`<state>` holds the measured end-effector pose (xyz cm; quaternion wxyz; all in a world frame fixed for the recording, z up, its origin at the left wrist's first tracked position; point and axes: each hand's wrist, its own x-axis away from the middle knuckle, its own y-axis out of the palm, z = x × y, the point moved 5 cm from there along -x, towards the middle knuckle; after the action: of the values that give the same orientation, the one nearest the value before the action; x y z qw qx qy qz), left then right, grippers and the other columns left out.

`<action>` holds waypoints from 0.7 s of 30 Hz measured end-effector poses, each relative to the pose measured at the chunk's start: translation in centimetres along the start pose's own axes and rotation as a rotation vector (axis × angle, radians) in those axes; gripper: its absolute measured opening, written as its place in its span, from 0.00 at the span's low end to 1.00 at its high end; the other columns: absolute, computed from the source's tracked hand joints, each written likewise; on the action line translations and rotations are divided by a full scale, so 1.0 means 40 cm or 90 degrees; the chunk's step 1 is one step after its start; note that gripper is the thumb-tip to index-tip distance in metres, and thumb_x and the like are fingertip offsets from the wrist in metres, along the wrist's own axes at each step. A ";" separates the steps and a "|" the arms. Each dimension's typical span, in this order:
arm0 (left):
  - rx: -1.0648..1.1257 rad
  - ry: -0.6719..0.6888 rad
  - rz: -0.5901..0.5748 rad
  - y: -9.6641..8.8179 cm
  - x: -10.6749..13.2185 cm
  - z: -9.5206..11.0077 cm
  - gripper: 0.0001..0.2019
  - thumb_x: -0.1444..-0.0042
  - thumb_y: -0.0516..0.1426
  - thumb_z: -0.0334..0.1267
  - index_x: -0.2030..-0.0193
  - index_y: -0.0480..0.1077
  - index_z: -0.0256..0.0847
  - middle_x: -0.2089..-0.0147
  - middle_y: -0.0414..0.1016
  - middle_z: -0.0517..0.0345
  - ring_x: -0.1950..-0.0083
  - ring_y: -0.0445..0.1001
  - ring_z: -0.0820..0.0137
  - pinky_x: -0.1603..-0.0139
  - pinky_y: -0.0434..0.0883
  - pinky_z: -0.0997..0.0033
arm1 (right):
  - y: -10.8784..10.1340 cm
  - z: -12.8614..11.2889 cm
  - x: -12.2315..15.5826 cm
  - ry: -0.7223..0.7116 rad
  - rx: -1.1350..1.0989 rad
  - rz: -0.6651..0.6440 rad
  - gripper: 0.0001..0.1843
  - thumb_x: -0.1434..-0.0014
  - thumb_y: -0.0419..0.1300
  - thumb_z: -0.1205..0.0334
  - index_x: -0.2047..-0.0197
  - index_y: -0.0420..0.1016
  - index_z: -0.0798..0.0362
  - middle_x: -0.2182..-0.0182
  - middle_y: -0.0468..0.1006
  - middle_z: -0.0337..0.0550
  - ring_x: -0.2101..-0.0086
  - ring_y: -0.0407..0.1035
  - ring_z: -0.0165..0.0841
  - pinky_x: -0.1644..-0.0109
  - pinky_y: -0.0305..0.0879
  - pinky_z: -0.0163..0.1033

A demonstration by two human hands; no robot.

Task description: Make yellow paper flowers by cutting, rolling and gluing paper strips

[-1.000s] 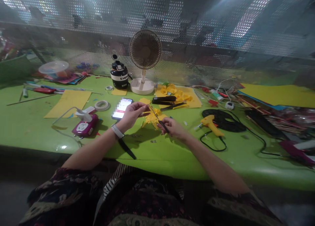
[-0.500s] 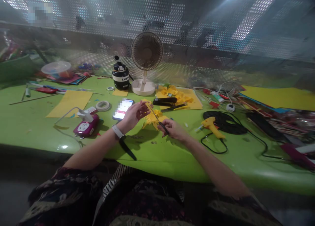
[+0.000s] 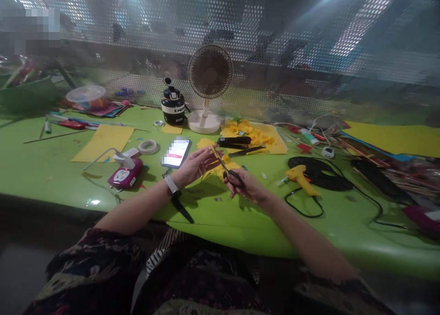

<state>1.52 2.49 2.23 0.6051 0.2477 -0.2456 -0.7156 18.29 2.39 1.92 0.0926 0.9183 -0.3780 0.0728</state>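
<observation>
My right hand point(image 3: 250, 187) is closed around the dark handles of a pair of scissors point(image 3: 222, 163), whose blades point up and to the left. Between the fingertips of my left hand point(image 3: 196, 166) is a small piece of yellow paper point(image 3: 213, 150), close to the blade tips; my fingers partly hide it. Below both hands, a heap of yellow paper scraps point(image 3: 216, 172) lies on the green table. Just behind my hands rests a black stapler point(image 3: 235, 141). To the left of my left hand lies a lit phone point(image 3: 176, 152).
A fan point(image 3: 210, 72) and a dark bottle point(image 3: 173, 108) stand at the back. Yellow paper flowers point(image 3: 252, 133) lie behind the stapler. At right is a yellow glue gun point(image 3: 302, 179) with a cord; at left, a purple power adapter point(image 3: 125, 174) and a tape roll point(image 3: 148, 146).
The view has shifted a little, so everything sits slightly further right. The scissor handles have spread apart in my right hand. My left hand still pinches yellow paper.
</observation>
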 end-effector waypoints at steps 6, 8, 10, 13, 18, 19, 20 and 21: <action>0.008 0.003 0.002 -0.008 -0.001 -0.005 0.12 0.44 0.66 0.39 0.53 0.77 0.41 0.53 0.83 0.51 0.47 0.80 0.62 0.37 0.71 0.55 | 0.022 -0.013 0.006 -0.005 -0.003 -0.006 0.29 0.59 0.72 0.38 0.70 0.69 0.53 0.85 0.71 0.29 0.87 0.56 0.21 0.78 0.71 0.32; 0.009 0.007 0.005 -0.010 -0.001 -0.005 0.13 0.45 0.66 0.39 0.53 0.77 0.41 0.53 0.83 0.51 0.47 0.80 0.62 0.37 0.71 0.55 | 0.026 -0.018 0.009 -0.006 0.001 -0.004 0.29 0.59 0.72 0.38 0.70 0.69 0.53 0.85 0.71 0.29 0.87 0.58 0.21 0.78 0.70 0.32; 0.008 0.006 0.011 -0.010 -0.002 -0.005 0.14 0.44 0.66 0.41 0.52 0.77 0.41 0.52 0.83 0.51 0.47 0.80 0.62 0.37 0.71 0.55 | 0.027 -0.020 0.011 -0.003 0.009 -0.002 0.28 0.59 0.72 0.39 0.69 0.68 0.53 0.85 0.71 0.30 0.86 0.61 0.22 0.79 0.69 0.31; 0.001 -0.011 0.021 -0.009 -0.004 -0.006 0.13 0.42 0.64 0.44 0.53 0.77 0.41 0.50 0.82 0.50 0.45 0.79 0.62 0.38 0.72 0.57 | 0.022 -0.018 0.009 0.008 0.016 0.012 0.28 0.58 0.72 0.40 0.70 0.67 0.53 0.84 0.72 0.31 0.86 0.63 0.23 0.80 0.68 0.31; -0.005 -0.011 0.034 -0.005 -0.007 -0.006 0.14 0.39 0.61 0.46 0.50 0.76 0.43 0.44 0.79 0.49 0.41 0.76 0.61 0.37 0.72 0.59 | 0.003 -0.007 0.002 0.020 0.028 0.076 0.29 0.62 0.74 0.40 0.72 0.67 0.54 0.83 0.71 0.30 0.86 0.62 0.22 0.82 0.68 0.30; -0.007 -0.007 0.032 -0.004 -0.007 -0.006 0.15 0.39 0.61 0.45 0.49 0.76 0.43 0.43 0.79 0.49 0.40 0.76 0.61 0.37 0.71 0.59 | 0.000 -0.005 0.002 0.022 0.036 0.090 0.29 0.62 0.75 0.40 0.73 0.67 0.53 0.83 0.71 0.31 0.85 0.62 0.22 0.82 0.68 0.30; -0.010 -0.003 0.030 -0.002 -0.007 -0.006 0.15 0.39 0.61 0.44 0.48 0.76 0.42 0.43 0.78 0.49 0.40 0.75 0.61 0.37 0.71 0.59 | -0.003 -0.004 0.001 0.024 0.047 0.102 0.29 0.62 0.75 0.41 0.73 0.67 0.53 0.83 0.71 0.31 0.85 0.63 0.22 0.82 0.68 0.30; -0.014 -0.001 0.030 -0.001 -0.006 -0.006 0.15 0.39 0.61 0.43 0.48 0.76 0.41 0.43 0.78 0.48 0.39 0.75 0.60 0.36 0.71 0.59 | -0.005 -0.003 0.001 0.026 0.060 0.111 0.29 0.62 0.75 0.41 0.73 0.66 0.53 0.83 0.71 0.31 0.84 0.63 0.22 0.82 0.68 0.30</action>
<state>1.70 2.71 2.02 0.6244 0.2347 -0.2442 -0.7039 18.47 2.53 2.04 0.0502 0.8834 -0.4510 0.1173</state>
